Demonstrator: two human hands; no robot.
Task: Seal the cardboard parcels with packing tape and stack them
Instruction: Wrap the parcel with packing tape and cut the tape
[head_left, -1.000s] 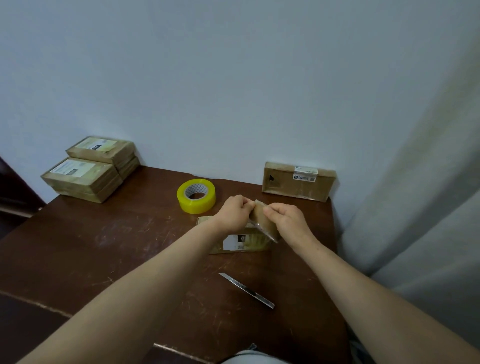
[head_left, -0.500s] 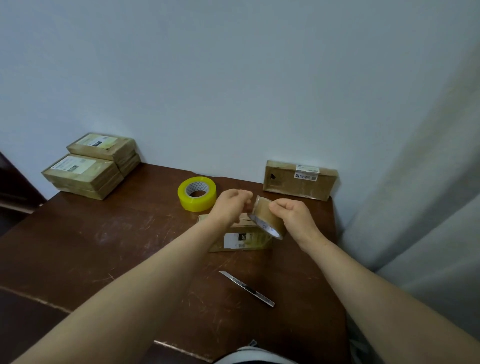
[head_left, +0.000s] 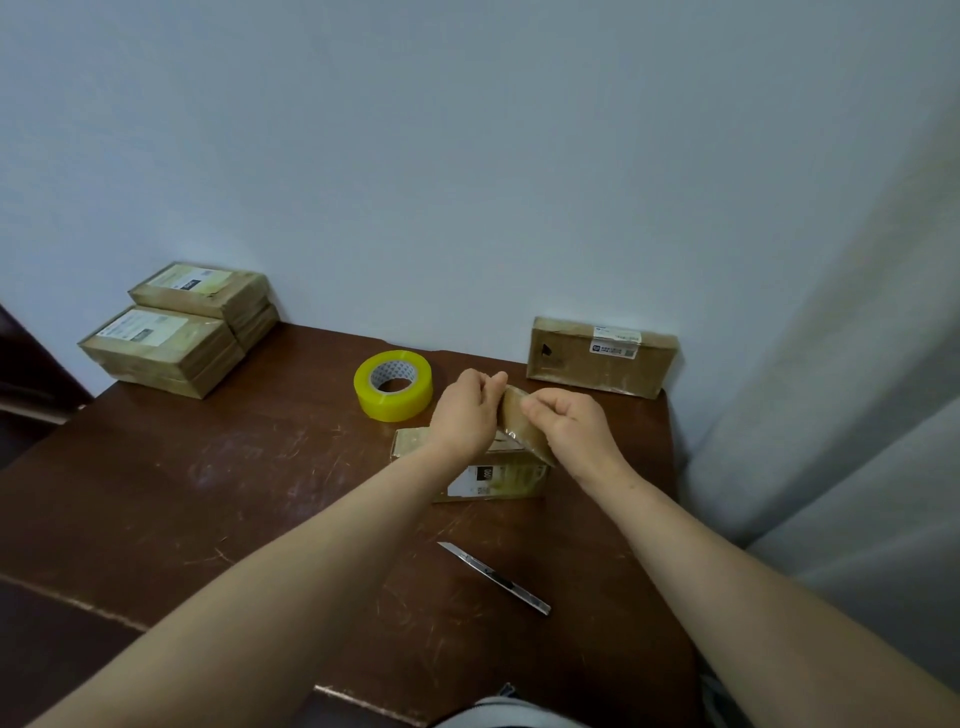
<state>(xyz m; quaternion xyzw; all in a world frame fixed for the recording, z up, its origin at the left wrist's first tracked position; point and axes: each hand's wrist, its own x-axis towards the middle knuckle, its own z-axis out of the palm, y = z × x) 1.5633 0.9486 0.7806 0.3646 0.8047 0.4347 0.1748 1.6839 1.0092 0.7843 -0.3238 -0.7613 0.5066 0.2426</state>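
While stacked parcels (head_left: 171, 332) sit far left and a yellow tape roll (head_left: 393, 384) lies just beside our left hand (head_left: 467, 410), we pinch a brown tape roll (head_left: 515, 422) between that hand's curled fingers and our gripping right hand (head_left: 571, 428), just above a parcel (head_left: 498, 478) on the table (head_left: 208, 493).

Scratched brown table (head_left: 156, 493) — pale wall (head_left: 467, 156)

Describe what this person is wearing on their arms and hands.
Nothing that shows. The left arm and right arm are bare to the frame's edge, with no sleeves. The left hand and right hand have no gloves, and no watch or ring is visible, though some fingers are hidden.
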